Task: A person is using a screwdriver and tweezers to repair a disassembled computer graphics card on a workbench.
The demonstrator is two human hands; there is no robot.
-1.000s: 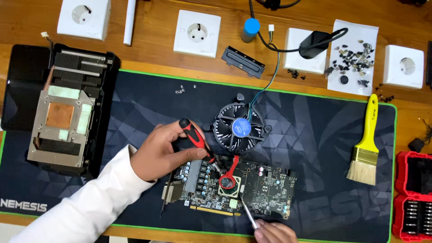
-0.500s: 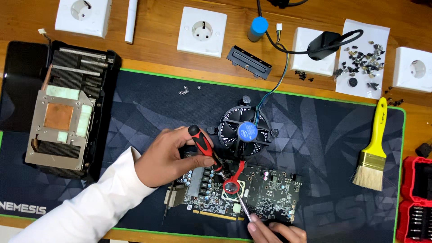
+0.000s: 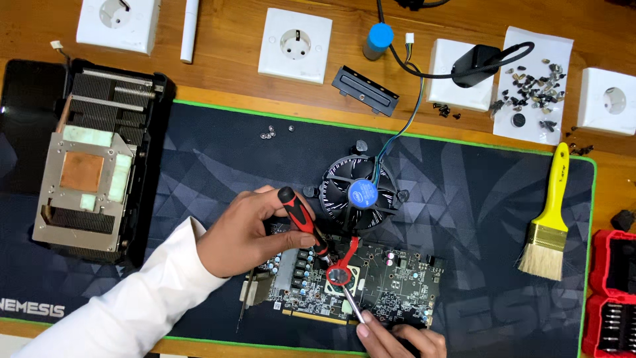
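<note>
1. Centrally, at the lower middle of the dark patterned desk mat with a green edge [image 3: 199,152], a green graphics circuit board with small capacitors and chips [image 3: 391,282] is seen lying flat.
2. The left hand [image 3: 242,235], in a white sleeve, is closed around a screwdriver with a red and black handle [image 3: 301,219]; its shaft is slanted towards 5 o'clock, down to the board.
3. The right hand [image 3: 397,338] is seen at the 6 o'clock edge of the view, its fingers pinched on a thin metal tool [image 3: 351,305] that is pointed towards 11 o'clock.
4. Both tools are brought together at a small red ring-shaped piece [image 3: 341,272] resting on the middle of the board; whether either tip touches it cannot be told.
5. A round black cooling fan with a blue centre [image 3: 358,192] is placed at 12 o'clock, just beside the board.
6. A large metal heatsink with a copper plate [image 3: 86,179] is laid at 9 o'clock, well apart.
7. A yellow-handled paintbrush [image 3: 550,219] is laid at 3 o'clock, and a red case of bits [image 3: 609,292] lies at the right edge.
8. White wall sockets [image 3: 295,43] and a sheet of white paper with loose screws [image 3: 533,86] are set on the wooden table [image 3: 225,86] towards 12 and 1 o'clock.
</note>
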